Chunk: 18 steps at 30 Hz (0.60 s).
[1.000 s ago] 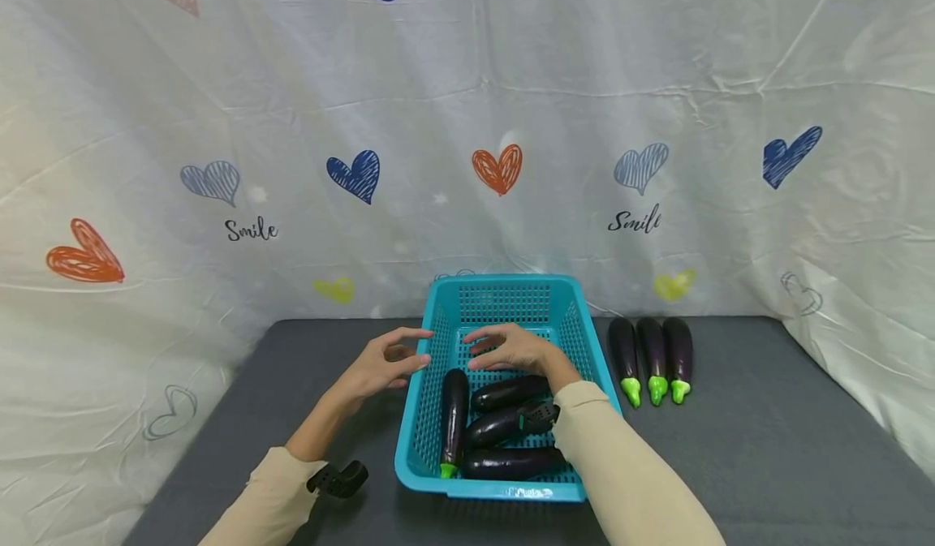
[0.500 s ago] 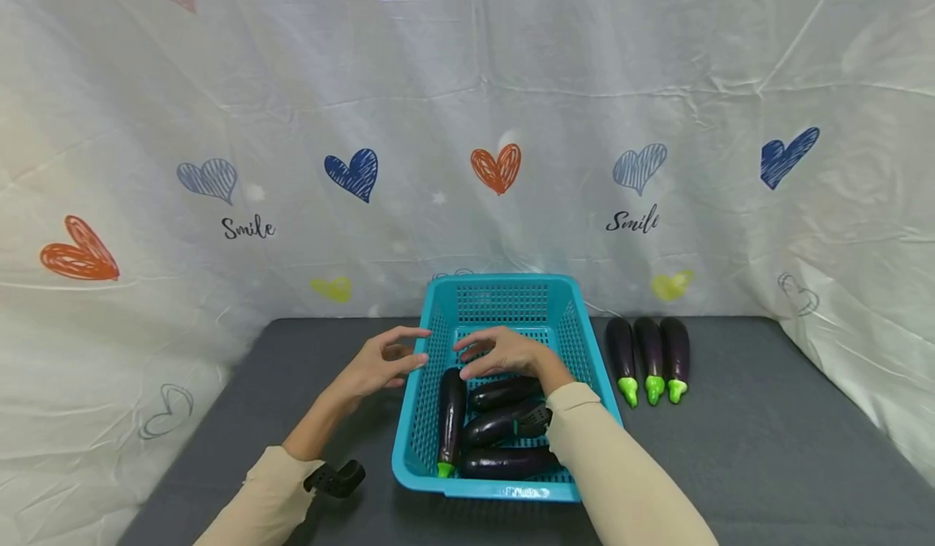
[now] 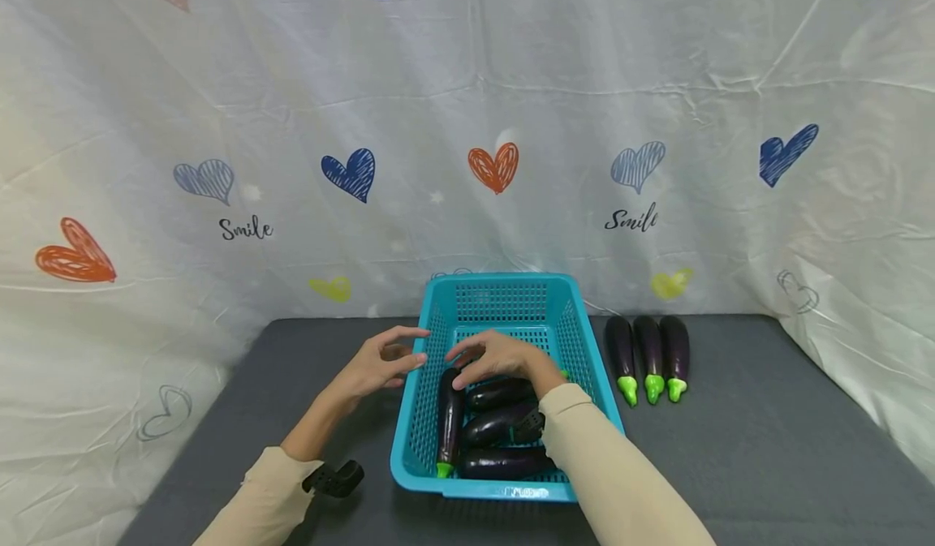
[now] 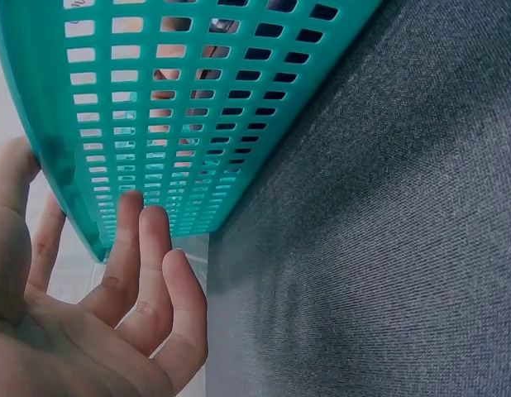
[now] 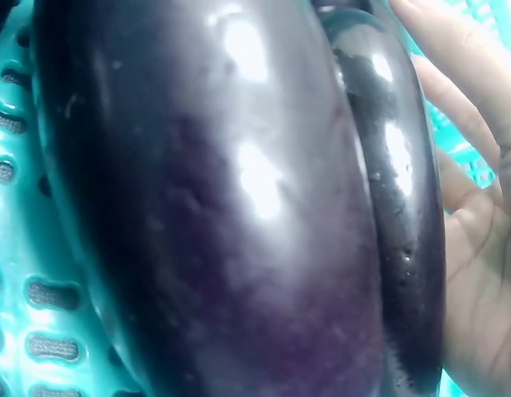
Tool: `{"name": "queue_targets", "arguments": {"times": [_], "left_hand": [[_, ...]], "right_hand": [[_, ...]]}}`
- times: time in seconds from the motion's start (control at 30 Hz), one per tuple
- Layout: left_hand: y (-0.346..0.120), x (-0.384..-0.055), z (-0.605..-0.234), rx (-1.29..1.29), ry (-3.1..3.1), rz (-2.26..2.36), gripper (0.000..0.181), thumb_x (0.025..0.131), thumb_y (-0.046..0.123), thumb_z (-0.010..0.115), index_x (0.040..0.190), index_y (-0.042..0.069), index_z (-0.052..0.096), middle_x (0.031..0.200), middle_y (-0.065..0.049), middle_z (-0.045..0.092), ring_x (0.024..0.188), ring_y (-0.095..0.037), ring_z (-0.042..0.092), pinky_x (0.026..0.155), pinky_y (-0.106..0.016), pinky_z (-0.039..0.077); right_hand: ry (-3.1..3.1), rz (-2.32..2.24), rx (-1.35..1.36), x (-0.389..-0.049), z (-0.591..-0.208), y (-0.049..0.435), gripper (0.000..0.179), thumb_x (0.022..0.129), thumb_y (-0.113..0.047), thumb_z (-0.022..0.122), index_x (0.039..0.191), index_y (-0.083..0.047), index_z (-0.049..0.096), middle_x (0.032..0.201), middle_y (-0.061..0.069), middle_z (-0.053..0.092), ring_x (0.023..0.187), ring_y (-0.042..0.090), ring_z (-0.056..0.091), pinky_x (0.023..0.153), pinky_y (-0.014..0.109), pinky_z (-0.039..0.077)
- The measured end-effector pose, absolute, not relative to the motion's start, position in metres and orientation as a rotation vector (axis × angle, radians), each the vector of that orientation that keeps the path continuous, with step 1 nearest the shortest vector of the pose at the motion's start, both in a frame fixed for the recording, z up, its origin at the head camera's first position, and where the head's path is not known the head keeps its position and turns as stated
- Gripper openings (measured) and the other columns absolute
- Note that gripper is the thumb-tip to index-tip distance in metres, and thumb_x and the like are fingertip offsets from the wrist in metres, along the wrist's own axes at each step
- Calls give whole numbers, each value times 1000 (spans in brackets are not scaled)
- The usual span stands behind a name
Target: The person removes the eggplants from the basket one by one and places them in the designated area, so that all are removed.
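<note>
A blue plastic basket (image 3: 405, 449) holds several dark eggplants. One eggplant (image 3: 449, 424) lies lengthwise along its left side, green stem end toward me. Three more lie crosswise beside it, including the nearest eggplant (image 3: 506, 463); my right sleeve overlaps their right ends. My right hand (image 3: 504, 357) is inside the basket, fingers loosely bent and thumb tip at the far end of the lengthwise eggplant. In the right wrist view two eggplants (image 5: 214, 198) fill the picture beside the palm. My left hand (image 3: 376, 365) is at the basket's left rim, relaxed fingers (image 4: 152, 273) along the outer wall.
Three eggplants (image 3: 648, 357) lie side by side on the dark grey table (image 3: 745, 449), right of the basket, green stems toward me. Behind the table hangs a white curtain (image 3: 424, 83) with printed hearts. A black wrist device (image 3: 334, 479) is on the left forearm.
My right hand has moved left and slightly toward me, over the far end of the lengthwise eggplant. The left hand stays at the rim.
</note>
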State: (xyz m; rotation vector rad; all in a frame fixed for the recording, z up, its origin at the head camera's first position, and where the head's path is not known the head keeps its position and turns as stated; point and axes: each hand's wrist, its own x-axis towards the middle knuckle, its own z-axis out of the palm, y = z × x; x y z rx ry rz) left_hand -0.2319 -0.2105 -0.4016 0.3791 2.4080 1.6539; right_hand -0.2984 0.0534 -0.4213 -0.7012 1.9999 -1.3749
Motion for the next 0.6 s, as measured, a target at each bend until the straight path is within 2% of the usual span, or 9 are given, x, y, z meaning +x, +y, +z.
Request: {"name": "queue_targets", "arguments": {"times": [0.6], "left_hand": [[-210, -232, -401, 380, 2405, 1658, 52, 97, 35, 74, 144, 20, 57, 138, -14, 58, 124, -36, 56, 95, -59, 48]], "right_hand": [[2100, -1282, -760, -293, -416, 47, 41, 85, -16, 85, 124, -9, 73, 125, 2, 66, 120, 25, 56, 96, 45, 50]]}}
